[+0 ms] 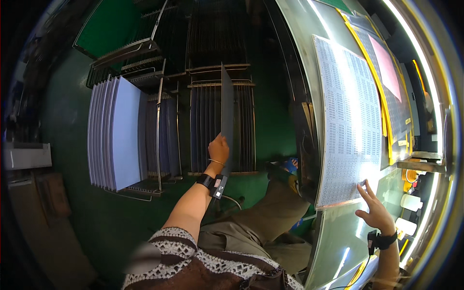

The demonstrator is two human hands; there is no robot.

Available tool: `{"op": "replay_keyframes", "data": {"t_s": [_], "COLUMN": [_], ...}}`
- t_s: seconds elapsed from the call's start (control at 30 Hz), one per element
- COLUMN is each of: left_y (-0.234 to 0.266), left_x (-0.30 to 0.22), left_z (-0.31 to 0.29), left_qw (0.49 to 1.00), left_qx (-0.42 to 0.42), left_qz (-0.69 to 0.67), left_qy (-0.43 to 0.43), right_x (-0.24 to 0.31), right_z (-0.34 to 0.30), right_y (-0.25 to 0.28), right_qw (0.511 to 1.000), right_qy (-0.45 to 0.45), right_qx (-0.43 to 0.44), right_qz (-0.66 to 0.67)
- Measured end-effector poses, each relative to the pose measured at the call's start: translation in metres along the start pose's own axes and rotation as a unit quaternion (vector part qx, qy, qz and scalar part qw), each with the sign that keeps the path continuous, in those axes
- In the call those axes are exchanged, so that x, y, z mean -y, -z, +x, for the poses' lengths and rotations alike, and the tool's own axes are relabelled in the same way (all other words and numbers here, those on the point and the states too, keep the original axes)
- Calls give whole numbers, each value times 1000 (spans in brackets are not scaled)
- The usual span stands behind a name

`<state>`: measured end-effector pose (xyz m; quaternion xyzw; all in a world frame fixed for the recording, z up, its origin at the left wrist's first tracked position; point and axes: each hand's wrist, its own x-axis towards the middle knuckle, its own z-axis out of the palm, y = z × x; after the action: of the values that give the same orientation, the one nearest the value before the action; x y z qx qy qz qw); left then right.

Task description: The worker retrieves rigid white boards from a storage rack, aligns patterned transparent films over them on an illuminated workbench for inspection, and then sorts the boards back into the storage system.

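My left hand (219, 151) is closed on the near edge of a thin dark flat panel (226, 104), which stands upright on its edge over the middle wire rack (253, 130). Other dark panels (205, 125) stand in the slots of that rack. On the right, my right hand (374, 210) has its fingers apart, with the fingertips at the near right corner of a pale sheet-like panel (338, 121) covered in fine rows of marks. That panel lies flat on the glossy worktable (333, 232). A small dark spot shows at the fingertips, too small to name.
At left, another rack (161, 130) holds several pale panels (128, 135) upright. Behind stand more wire racks (217, 36) and a green board (108, 26). Yellow-edged frames (384, 101) and a pink sheet (385, 65) lie at the table's far right, with white bottles (411, 202) nearer.
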<state>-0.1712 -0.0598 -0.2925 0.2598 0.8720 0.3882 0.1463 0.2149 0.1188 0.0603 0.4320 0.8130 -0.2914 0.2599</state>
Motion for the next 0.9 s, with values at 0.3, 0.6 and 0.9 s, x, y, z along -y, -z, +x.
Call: {"op": "replay_keyframes", "data": {"t_s": [0.3,0.6,0.9], "left_y": [-5,-9,-29], "left_x": [-12,-15,-9], "left_z": [7,-3,6], "left_qw": [999,1000,999], "left_qx": [-28,-14,8], "left_qz": [-37,-13,42], "left_qy": [-15,12,-12], "right_x": [4,8,-3], "right_z": [-1,0,-2], "right_y": [7,5,0], "right_qw": [997,997,997], "right_qy": [-5,-10,25], "right_qx": [71,66,46], "right_qz": [-33,-43,-63]}}
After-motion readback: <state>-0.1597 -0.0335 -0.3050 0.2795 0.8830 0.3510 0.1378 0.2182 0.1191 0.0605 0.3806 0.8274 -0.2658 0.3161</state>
